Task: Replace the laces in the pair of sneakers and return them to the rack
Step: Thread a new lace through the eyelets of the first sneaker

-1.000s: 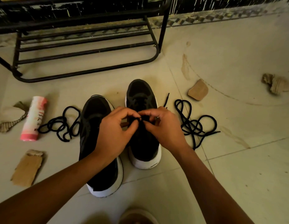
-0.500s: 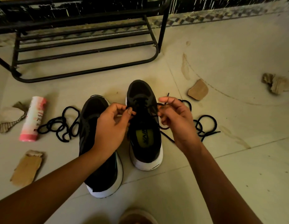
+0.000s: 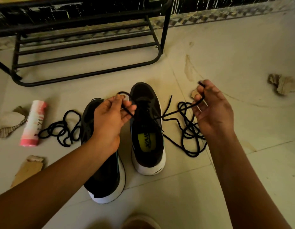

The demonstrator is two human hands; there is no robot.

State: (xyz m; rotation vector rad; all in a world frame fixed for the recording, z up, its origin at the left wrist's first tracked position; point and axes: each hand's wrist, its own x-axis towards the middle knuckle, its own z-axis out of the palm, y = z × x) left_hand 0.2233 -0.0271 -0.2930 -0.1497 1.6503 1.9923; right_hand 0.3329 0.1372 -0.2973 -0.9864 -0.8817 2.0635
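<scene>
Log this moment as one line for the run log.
stage: lacing right-side sneaker | left hand: pinches lace | right hand: pinches lace near tip | other sneaker: alongside, on floor before rack

The only print I can make out sits inside the sneaker on my right. A yellow-green patch on its insole carries dark capital letters that run from heel to toe. From where I look they come out roughly as "XAIA", though I cannot vouch for each letter. The pink and white bottle lying off to my left bears dark writing on its white band, too blurred to read.
</scene>
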